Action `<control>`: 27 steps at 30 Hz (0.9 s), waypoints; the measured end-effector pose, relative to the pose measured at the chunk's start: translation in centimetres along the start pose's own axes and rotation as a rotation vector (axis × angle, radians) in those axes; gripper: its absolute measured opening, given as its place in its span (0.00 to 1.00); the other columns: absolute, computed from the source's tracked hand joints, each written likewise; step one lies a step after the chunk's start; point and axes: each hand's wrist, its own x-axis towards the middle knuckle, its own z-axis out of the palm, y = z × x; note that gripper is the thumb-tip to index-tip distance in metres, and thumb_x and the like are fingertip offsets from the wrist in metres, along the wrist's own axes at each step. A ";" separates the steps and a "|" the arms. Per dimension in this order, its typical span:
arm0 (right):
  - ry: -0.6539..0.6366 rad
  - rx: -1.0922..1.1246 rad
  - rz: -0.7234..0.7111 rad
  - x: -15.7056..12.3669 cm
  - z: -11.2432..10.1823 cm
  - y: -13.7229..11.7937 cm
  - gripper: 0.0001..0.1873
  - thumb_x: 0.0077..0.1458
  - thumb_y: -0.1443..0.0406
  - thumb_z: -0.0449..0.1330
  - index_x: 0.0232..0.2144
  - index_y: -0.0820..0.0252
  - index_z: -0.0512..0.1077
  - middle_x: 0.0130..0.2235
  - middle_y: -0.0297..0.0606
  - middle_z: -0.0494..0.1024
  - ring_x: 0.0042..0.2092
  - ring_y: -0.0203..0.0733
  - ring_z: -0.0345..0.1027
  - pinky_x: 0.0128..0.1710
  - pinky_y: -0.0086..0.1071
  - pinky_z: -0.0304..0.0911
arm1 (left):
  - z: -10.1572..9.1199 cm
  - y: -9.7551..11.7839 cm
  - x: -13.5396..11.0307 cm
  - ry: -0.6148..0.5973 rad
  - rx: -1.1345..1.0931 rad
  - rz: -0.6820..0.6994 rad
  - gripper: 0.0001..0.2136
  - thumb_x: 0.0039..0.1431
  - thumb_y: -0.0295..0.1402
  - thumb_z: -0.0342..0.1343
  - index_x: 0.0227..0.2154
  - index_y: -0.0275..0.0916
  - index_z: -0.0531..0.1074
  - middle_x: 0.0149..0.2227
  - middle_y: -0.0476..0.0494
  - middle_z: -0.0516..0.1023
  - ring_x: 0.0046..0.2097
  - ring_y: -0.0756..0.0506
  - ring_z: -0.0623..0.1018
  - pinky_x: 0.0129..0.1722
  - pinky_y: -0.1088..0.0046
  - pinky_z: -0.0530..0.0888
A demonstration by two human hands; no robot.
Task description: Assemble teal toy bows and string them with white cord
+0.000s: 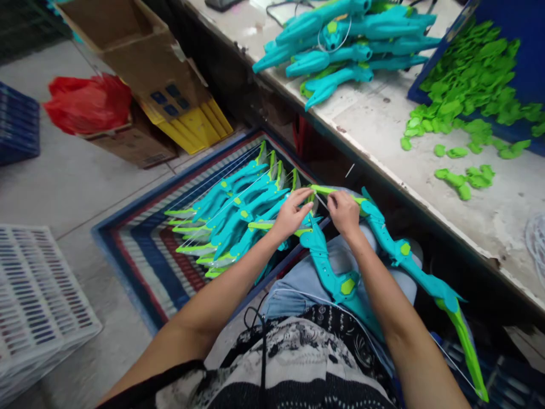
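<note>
Across my lap lies a teal toy bow (415, 272) with lime-green limbs, its upper tip lying between my hands. My left hand (293, 211) is closed with its fingertips at that tip. My right hand (344, 213) pinches the white bowstring (322, 203) close beside it. Another toy bow (322, 264) rests on my thighs, to the left of the first. Several strung toy bows (238, 213) lie stacked side by side just beyond my left hand. Exactly how the string meets the tip is hidden by my fingers.
A striped mat-lined crate (140, 255) holds the stacked bows. On the worktable (361, 128) are teal bow bodies (340, 48) and loose green pieces (472, 79) spilling from a blue bin (530, 51). Cardboard boxes (140, 51), a red bag (87, 105) and a white basket (40, 289) stand left.
</note>
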 end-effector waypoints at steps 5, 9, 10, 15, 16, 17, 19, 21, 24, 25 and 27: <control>-0.044 0.162 -0.131 -1.3 -0.7 -2.8 0.13 0.63 0.65 0.48 0.38 0.58 0.73 0.38 0.44 0.75 0.43 0.46 0.66 0.47 0.41 0.61 | -4.7 -3.2 -11.0 -0.126 0.315 -0.138 0.11 0.58 0.39 0.55 0.37 0.38 0.76 0.40 0.39 0.77 0.43 0.43 0.76 0.40 0.69 0.73; -0.317 0.162 -0.330 -3.3 1.2 -5.9 0.12 0.62 0.63 0.51 0.42 0.58 0.73 0.44 0.45 0.74 0.47 0.48 0.64 0.49 0.41 0.61 | -4.9 -4.6 -17.9 -0.526 0.578 -0.141 0.12 0.58 0.36 0.57 0.43 0.38 0.75 0.44 0.39 0.77 0.47 0.41 0.76 0.48 0.65 0.72; -0.376 0.116 -0.349 -3.8 1.9 -6.4 0.12 0.61 0.62 0.54 0.44 0.59 0.72 0.46 0.47 0.73 0.48 0.49 0.64 0.50 0.42 0.61 | -4.5 -4.7 -18.6 -0.574 0.675 -0.139 0.11 0.60 0.35 0.55 0.43 0.37 0.75 0.44 0.38 0.77 0.46 0.41 0.76 0.47 0.64 0.72; -0.568 -0.170 -0.305 -5.3 4.3 -6.5 0.23 0.55 0.62 0.62 0.52 0.65 0.68 0.45 0.52 0.73 0.47 0.54 0.64 0.50 0.46 0.59 | -3.3 -3.8 -18.5 -0.688 1.007 -0.083 0.11 0.64 0.26 0.45 0.36 0.35 0.74 0.38 0.37 0.77 0.43 0.41 0.75 0.40 0.66 0.73; -0.589 -0.198 -0.281 -5.3 4.4 -6.2 0.22 0.55 0.63 0.61 0.52 0.66 0.68 0.43 0.52 0.74 0.46 0.54 0.65 0.49 0.45 0.59 | -3.4 -3.7 -18.3 -0.677 1.035 -0.085 0.11 0.63 0.24 0.46 0.36 0.35 0.74 0.38 0.37 0.76 0.43 0.41 0.75 0.39 0.67 0.73; -0.601 -0.213 -0.254 -5.3 4.5 -5.9 0.22 0.55 0.63 0.61 0.52 0.66 0.68 0.42 0.52 0.74 0.45 0.53 0.65 0.49 0.45 0.59 | -3.5 -3.8 -18.3 -0.663 1.052 -0.095 0.10 0.62 0.24 0.46 0.36 0.36 0.73 0.38 0.37 0.76 0.42 0.42 0.75 0.38 0.68 0.73; -0.599 -0.215 -0.195 -5.0 4.5 -5.4 0.22 0.55 0.64 0.61 0.52 0.65 0.68 0.43 0.52 0.74 0.46 0.53 0.66 0.48 0.44 0.59 | -3.7 -4.1 -18.5 -0.644 1.056 -0.118 0.09 0.62 0.24 0.47 0.36 0.36 0.73 0.36 0.38 0.76 0.40 0.42 0.76 0.37 0.69 0.72; -0.587 -0.191 -0.148 -4.8 4.5 -4.8 0.23 0.55 0.63 0.61 0.53 0.65 0.68 0.44 0.53 0.74 0.46 0.54 0.66 0.49 0.44 0.59 | -3.8 -4.6 -18.9 -0.644 1.023 -0.116 0.09 0.61 0.24 0.47 0.35 0.36 0.73 0.33 0.39 0.76 0.38 0.43 0.76 0.36 0.69 0.72; -0.559 -0.093 -0.097 -4.6 4.6 -3.9 0.24 0.53 0.64 0.61 0.53 0.65 0.68 0.45 0.52 0.75 0.47 0.54 0.67 0.49 0.44 0.61 | -4.3 -5.0 -19.1 -0.554 0.876 -0.136 0.09 0.59 0.24 0.48 0.32 0.37 0.73 0.32 0.40 0.76 0.38 0.44 0.76 0.37 0.70 0.72; -0.543 -0.036 -0.077 -4.6 4.7 -3.6 0.24 0.53 0.65 0.61 0.53 0.64 0.69 0.45 0.51 0.75 0.48 0.53 0.67 0.50 0.44 0.61 | -4.5 -4.9 -18.9 -0.497 0.772 -0.180 0.08 0.58 0.25 0.49 0.30 0.37 0.73 0.31 0.40 0.77 0.37 0.44 0.76 0.37 0.70 0.72; -0.522 0.110 -0.011 -4.5 4.7 -2.9 0.24 0.50 0.66 0.62 0.51 0.61 0.71 0.46 0.47 0.76 0.48 0.51 0.69 0.50 0.43 0.62 | -5.3 -4.1 -18.3 -0.405 0.453 -0.354 0.07 0.57 0.32 0.51 0.27 0.39 0.73 0.28 0.43 0.76 0.33 0.45 0.75 0.34 0.70 0.71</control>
